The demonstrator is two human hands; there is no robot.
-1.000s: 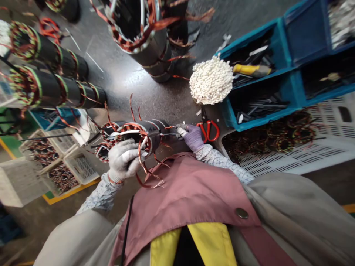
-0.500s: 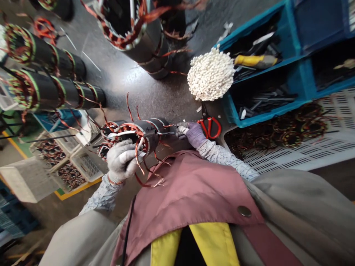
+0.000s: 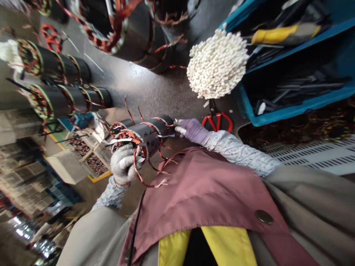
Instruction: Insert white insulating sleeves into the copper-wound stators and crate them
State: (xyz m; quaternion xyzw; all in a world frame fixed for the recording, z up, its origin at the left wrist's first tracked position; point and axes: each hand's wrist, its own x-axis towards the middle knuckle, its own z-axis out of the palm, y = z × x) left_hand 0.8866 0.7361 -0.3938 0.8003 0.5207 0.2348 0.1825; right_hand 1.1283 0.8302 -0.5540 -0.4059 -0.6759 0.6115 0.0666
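Note:
A grey motor stator (image 3: 149,136) with copper windings lies on its side on the dark bench in front of me. My left hand (image 3: 123,162), in a whitish glove, is closed on the stator's left end; loose copper leads (image 3: 146,181) curl out beside it. At the other end my right hand (image 3: 192,131), in a purple glove with pale fingertips, pinches a thin copper wire (image 3: 171,125) coming from the stator. A small pale strip (image 3: 168,136) shows just below that wire. The exact contact at the right fingertips is too small to see.
Red-handled scissors (image 3: 217,121) lie right of my right hand, below a bundle of white tubes (image 3: 217,64). Blue bins (image 3: 277,116) hold dark pieces and a yellow-handled tool (image 3: 277,35). More stators (image 3: 83,99) lie at the left; a large one (image 3: 133,44) stands at the back.
The view has shifted and turned, so the bins look larger and more floor shows at left. Both hands keep their places at the stator's ends.

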